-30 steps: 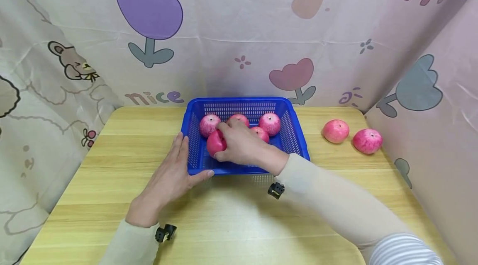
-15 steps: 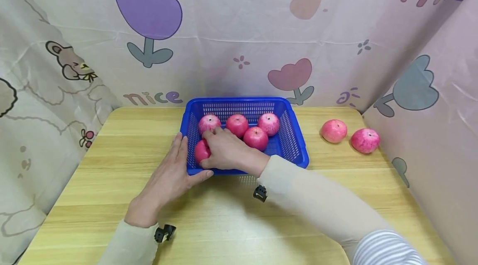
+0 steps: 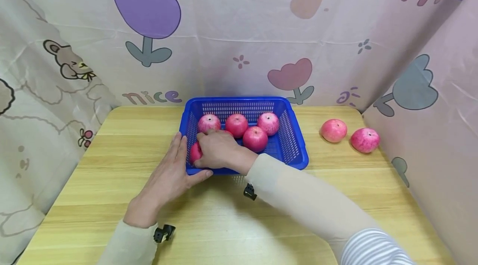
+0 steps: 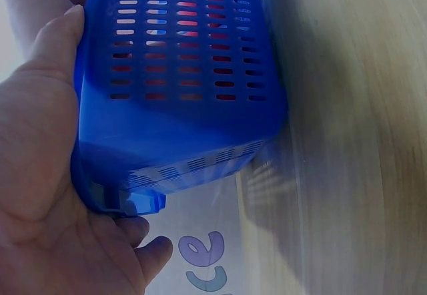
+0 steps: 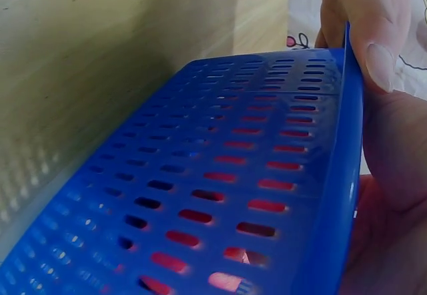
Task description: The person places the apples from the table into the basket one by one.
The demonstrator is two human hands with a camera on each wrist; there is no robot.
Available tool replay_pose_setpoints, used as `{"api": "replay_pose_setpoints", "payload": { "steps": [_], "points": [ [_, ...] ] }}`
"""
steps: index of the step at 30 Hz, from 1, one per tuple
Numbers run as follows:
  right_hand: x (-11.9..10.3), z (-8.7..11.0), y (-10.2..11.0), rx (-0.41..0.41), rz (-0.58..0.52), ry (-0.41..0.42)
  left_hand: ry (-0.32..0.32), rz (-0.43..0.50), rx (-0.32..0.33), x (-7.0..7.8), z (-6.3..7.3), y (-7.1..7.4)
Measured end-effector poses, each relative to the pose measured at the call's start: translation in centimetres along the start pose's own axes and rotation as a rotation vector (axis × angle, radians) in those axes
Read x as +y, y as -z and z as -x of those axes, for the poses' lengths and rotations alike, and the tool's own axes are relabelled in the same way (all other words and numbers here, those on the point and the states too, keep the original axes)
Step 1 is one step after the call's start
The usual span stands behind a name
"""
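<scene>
A blue plastic basket (image 3: 271, 147) with slotted walls stands on the table. In its near left corner my right hand (image 3: 219, 149) grips a red apple (image 3: 195, 153), mostly covered by the fingers and palm. A sliver of red shows just past the knuckles. My left hand (image 3: 169, 178) rests against the basket's near left corner, its fingers straight along the left side and the thumb on the front rim. From the left wrist view, the thumb (image 4: 59, 45) lies at the rim. Red fruit shows through the slots in both wrist views.
In the basket sit several other apples: a streaked one (image 3: 209, 123) at the back left, a red one (image 3: 236, 125) and a pale-topped one (image 3: 268, 123) along the back, another (image 3: 255, 139) before them. Two more apples (image 3: 334, 130) lie on the table (image 3: 239, 223) at right. Printed curtains (image 3: 224, 28) surround it.
My right hand has moved the apple leftward into the basket's near left corner, uncovering the apples behind it. My left hand has stayed at the basket's corner.
</scene>
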State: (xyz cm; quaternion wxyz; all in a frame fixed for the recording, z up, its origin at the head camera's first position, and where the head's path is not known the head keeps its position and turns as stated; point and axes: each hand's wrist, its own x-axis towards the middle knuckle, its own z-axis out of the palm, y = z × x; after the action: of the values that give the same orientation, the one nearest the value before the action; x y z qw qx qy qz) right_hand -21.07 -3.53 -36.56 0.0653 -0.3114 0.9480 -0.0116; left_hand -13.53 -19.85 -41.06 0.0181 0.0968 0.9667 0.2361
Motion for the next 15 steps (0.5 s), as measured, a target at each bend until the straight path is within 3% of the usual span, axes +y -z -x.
{"api": "replay_pose_setpoints", "payload": {
  "steps": [15],
  "points": [
    [0.05, -0.35, -0.73, -0.052, 0.039, -0.036, -0.003, -0.007, 0.001, 0.11, 0.03, -0.08]
  ]
}}
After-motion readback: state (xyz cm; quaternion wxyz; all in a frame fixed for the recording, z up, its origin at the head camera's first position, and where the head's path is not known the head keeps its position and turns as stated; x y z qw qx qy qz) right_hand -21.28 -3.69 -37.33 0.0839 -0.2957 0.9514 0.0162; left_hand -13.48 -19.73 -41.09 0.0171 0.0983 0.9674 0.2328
